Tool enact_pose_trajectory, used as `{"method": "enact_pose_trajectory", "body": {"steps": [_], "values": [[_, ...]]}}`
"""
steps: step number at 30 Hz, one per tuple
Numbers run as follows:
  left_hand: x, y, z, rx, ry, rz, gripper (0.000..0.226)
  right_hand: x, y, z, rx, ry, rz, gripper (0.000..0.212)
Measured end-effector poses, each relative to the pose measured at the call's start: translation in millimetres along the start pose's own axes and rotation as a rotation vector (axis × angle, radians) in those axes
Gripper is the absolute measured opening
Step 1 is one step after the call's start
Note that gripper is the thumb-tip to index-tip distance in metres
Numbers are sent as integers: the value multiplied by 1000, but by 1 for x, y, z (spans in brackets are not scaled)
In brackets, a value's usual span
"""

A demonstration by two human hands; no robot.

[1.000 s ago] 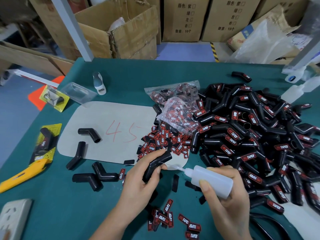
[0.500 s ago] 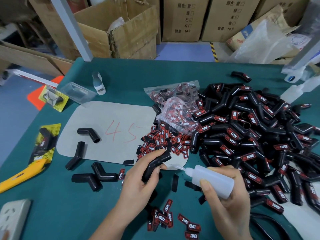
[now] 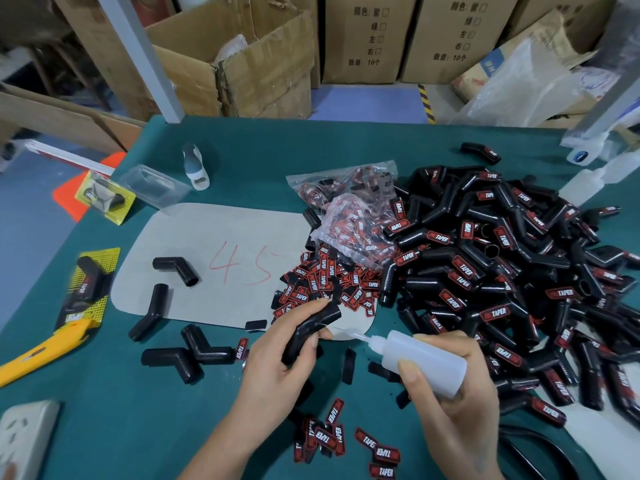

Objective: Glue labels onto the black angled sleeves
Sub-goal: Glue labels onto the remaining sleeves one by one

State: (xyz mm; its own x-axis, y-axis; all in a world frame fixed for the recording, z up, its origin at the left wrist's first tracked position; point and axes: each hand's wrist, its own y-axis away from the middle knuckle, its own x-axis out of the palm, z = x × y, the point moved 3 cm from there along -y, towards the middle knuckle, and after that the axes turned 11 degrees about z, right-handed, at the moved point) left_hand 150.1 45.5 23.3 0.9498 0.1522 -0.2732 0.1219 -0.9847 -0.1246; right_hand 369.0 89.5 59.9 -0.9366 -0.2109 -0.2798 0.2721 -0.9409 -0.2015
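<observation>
Head view: left hand point(image 3: 277, 367) grips glossy bent sleeve point(image 3: 310, 329).

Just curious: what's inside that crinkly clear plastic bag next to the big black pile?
The clear plastic bag holds many small red-and-black labels, printing blurred through the crinkles. Its right edge lies against the heap of black angled sleeves; whatever sits beneath the bag is hidden.

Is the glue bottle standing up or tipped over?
Tipped over. The right hand holds the glue bottle on its side, its nozzle pointing left toward the black sleeve in the left hand.
</observation>
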Motion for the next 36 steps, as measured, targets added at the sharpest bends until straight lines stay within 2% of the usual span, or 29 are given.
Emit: {"method": "enact_pose_trajectory", "body": {"steps": [36], "values": [[0, -1, -3, 8, 36, -8, 44, -4, -2, 1, 16, -65, -55, 27]]}}
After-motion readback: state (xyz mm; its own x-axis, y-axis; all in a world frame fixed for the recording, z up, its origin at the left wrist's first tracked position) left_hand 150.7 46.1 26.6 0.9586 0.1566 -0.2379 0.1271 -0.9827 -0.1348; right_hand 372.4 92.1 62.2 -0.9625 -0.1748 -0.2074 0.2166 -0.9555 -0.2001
